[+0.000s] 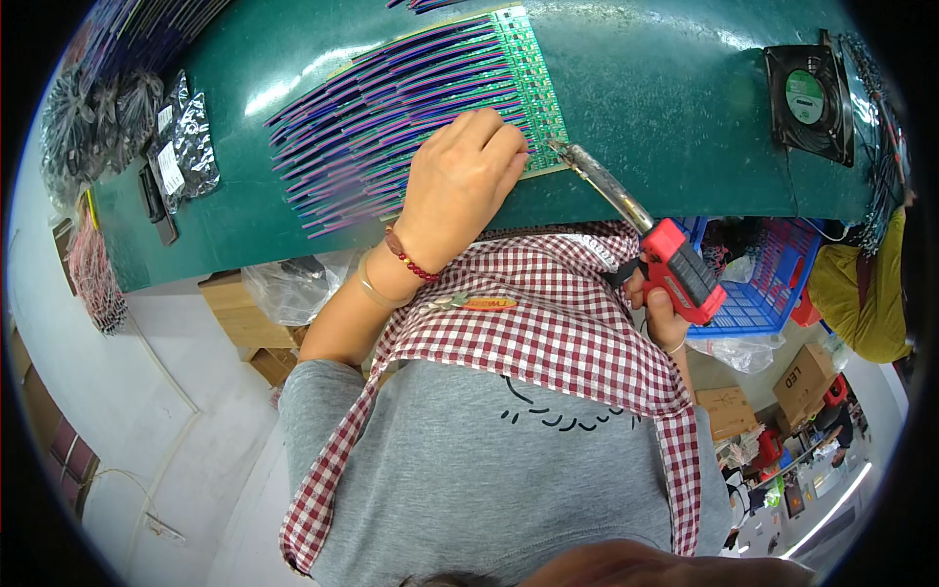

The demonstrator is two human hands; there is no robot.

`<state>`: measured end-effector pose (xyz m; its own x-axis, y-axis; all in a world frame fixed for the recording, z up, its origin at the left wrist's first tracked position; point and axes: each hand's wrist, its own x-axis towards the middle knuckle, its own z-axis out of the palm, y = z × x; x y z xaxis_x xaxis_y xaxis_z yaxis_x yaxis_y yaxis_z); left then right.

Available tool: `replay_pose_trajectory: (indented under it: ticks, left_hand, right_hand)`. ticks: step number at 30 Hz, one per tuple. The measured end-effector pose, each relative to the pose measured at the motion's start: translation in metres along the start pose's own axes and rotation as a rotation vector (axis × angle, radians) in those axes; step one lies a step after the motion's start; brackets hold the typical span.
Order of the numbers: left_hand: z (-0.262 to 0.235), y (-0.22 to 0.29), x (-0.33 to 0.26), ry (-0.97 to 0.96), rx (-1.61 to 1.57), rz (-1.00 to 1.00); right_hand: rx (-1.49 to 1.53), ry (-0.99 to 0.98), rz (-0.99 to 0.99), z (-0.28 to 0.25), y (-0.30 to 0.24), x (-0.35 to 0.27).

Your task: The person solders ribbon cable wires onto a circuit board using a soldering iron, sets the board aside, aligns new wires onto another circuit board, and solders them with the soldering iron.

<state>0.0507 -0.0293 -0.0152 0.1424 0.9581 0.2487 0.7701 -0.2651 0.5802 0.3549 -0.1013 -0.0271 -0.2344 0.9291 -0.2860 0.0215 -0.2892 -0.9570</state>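
Note:
My left hand [466,164] is closed in a pinch at the near end of a green circuit board panel [533,73]; a thin wire shows at its fingertips, though the fingers hide most of it. My right hand [659,311] grips the red and black handle of a soldering iron [626,207]. The iron's metal tip points up and left, close to the panel's near corner and just right of my left fingertips. From the panel, rows of blue, red and black wires [391,127] stretch leftward across the green table.
A black fan [808,103] stands at the table's right, beside bundled cables [880,127]. Black plastic bags [186,147] and bagged wires [88,117] lie at the left. Below the table edge are a blue crate [758,289] and cardboard boxes [245,311].

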Motion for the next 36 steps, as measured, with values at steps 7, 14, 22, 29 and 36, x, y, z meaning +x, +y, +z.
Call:
replay_pose_trajectory:
  ticks: [7, 14, 22, 29, 36]
  left_hand:
    - [0.003, 0.0, -0.002, 0.009, 0.032, -0.002]
    - [0.001, 0.001, -0.002, 0.01, 0.028, 0.005]
    - [0.0, 0.001, -0.001, 0.003, 0.03, 0.004]
    - [-0.001, 0.001, 0.0, 0.005, 0.03, 0.009]
    - [-0.001, 0.001, -0.001, 0.011, 0.03, 0.006]
  right_hand:
    - [-0.044, -0.019, -0.006, 0.002, 0.001, 0.006]
    - [-0.313, -0.057, -0.129, -0.005, 0.014, 0.005]
    - [-0.276, -0.039, -0.163, -0.007, 0.009, 0.003]
    - [-0.286, -0.046, -0.159, -0.003, 0.005, 0.003]
    - [-0.369, -0.059, -0.124, -0.006, 0.01, 0.003]
